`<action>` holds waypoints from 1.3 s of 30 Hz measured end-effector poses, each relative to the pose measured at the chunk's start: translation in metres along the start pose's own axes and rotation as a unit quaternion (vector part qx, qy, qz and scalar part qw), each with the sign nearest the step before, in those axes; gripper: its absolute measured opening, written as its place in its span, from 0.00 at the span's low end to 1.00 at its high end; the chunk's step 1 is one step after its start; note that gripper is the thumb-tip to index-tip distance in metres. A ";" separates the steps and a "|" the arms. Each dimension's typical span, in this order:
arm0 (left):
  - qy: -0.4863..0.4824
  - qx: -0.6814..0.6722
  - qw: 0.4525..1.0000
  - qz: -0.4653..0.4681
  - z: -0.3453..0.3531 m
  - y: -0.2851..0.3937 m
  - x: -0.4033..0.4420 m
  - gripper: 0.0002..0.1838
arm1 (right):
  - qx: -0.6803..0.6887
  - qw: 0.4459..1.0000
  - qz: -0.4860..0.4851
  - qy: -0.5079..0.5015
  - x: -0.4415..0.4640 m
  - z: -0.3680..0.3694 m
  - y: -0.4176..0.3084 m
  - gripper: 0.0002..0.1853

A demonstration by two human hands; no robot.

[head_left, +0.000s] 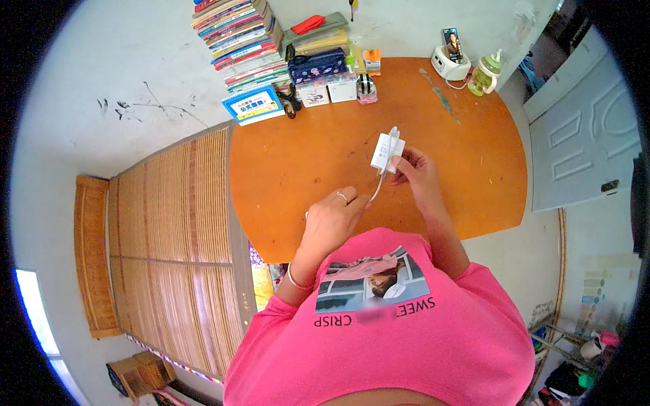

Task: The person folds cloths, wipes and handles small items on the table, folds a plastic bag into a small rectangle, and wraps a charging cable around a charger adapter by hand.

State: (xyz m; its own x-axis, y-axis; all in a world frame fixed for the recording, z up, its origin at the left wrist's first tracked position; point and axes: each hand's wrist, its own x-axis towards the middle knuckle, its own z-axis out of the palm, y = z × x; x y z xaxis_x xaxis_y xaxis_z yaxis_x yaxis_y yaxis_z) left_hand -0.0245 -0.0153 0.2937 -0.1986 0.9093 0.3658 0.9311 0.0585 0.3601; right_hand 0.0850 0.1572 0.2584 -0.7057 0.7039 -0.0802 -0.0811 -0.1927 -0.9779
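A white power adapter (387, 151) with printed text on its face is held over the wooden table, its white cable (377, 188) looped along it. My right hand (416, 174) pinches the adapter at its lower right side, thumb on top. Nearer to my body, my left hand (334, 218), with a ring and a bracelet, closes around the cable, which runs taut down from the adapter. A small white end shows at the left side of that hand; the rest of what lies inside the fingers is hidden.
On the orange-brown table (298, 162), a tall stack of books (247, 47), a blue desk calendar (253, 105), a dark pencil case (317, 66) and small boxes stand at the back left. A phone (451, 44) on a white stand and a green bottle (485, 73) are back right.
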 end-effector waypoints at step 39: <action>-0.178 -0.526 0.830 0.042 0.017 -0.083 0.040 0.04 | -0.252 0.905 -0.041 -0.339 -0.028 0.003 -0.023 0.20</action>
State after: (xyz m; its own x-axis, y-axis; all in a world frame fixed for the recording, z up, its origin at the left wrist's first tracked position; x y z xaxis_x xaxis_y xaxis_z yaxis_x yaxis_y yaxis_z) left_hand -0.1050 0.0233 0.2637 0.1312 0.9669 0.2187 0.1169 -0.2342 0.9651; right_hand 0.1047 0.1395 0.2837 -0.9957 0.0865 -0.0342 0.0587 0.2986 -0.9526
